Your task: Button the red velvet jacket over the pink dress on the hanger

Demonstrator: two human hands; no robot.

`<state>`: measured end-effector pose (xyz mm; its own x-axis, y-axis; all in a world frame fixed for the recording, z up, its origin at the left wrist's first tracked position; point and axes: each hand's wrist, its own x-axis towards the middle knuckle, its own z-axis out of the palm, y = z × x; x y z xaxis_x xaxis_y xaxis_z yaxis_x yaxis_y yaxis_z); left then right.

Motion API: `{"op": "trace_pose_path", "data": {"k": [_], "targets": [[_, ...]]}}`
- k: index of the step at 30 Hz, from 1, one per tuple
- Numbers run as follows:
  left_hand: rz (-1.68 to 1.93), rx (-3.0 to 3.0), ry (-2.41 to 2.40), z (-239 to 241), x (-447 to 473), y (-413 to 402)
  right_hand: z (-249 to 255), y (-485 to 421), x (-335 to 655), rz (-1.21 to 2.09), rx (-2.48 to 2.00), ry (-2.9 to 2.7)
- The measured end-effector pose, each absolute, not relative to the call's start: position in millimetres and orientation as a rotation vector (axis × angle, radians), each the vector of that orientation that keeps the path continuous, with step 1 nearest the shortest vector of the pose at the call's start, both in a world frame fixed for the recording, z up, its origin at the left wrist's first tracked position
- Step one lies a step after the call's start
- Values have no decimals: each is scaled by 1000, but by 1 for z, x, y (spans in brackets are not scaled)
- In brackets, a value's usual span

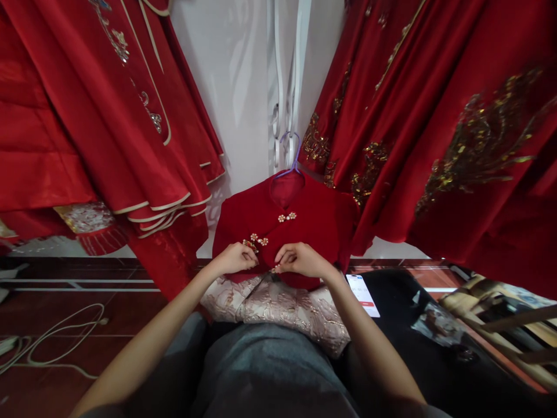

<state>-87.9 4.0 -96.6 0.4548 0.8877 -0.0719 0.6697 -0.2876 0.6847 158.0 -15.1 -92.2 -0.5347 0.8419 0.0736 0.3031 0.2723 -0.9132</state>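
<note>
In front of me a short red jacket (pixel 322 223) hangs on a purple hanger (pixel 297 155). Gold, flower-shaped beaded clasps (pixel 287 217) sit below its neckline, and another beaded clasp (pixel 259 240) lies lower on the left. My left hand (pixel 239 257) is at the jacket's lower front, fingers pinched together beside that clasp; what they hold is too small to make out. Level with it, my right hand (pixel 301 259) pinches a small beaded piece at the jacket's lower front edge. Pale pink brocade fabric (pixel 287 310) lies across my lap beneath the jacket.
Long red embroidered garments hang on the left (pixel 143 104) and right (pixel 418 133). A lit phone (pixel 363 296) and a clear plastic bag (pixel 437 326) lie on a black surface (pixel 391 342) at my right. White cables (pixel 56 331) coil on the tiled floor.
</note>
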Motion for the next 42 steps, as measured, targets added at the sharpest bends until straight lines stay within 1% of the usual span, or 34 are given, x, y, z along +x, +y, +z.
{"op": "trace_pose_path", "data": {"k": [4, 9, 15, 20, 25, 28, 33, 35, 39, 42], "targets": [[468, 1968, 1264, -103, -87, 6, -111, -16, 127, 912, -1083, -1790], [510, 1995, 1245, -106, -85, 6, -137, -15, 102, 793, -1121, -1711], [535, 1928, 1282, -106, -84, 5, -139, -11, 108, 866, -1155, -1760], [555, 1853, 1261, -107, -85, 7, -139, -9, 110, 824, -1172, -1796], [587, 1832, 1276, -109, -86, 9, -136, -9, 113, 960, -1137, -1818], [606, 1820, 1283, -112, -86, 10, -133, -9, 114, 981, -1130, -1814], [675, 1643, 1259, -113, -84, 10, -128, -11, 117, 1076, -1100, -1815], [681, 1598, 1255, -112, -83, 10, -129, -11, 117, 1056, -1109, -1820], [672, 1588, 1257, -111, -82, 10, -135, -9, 112, 901, -1175, -1819], [661, 1668, 1249, -110, -83, 9, -139, -9, 110, 877, -1204, -1833]]}}
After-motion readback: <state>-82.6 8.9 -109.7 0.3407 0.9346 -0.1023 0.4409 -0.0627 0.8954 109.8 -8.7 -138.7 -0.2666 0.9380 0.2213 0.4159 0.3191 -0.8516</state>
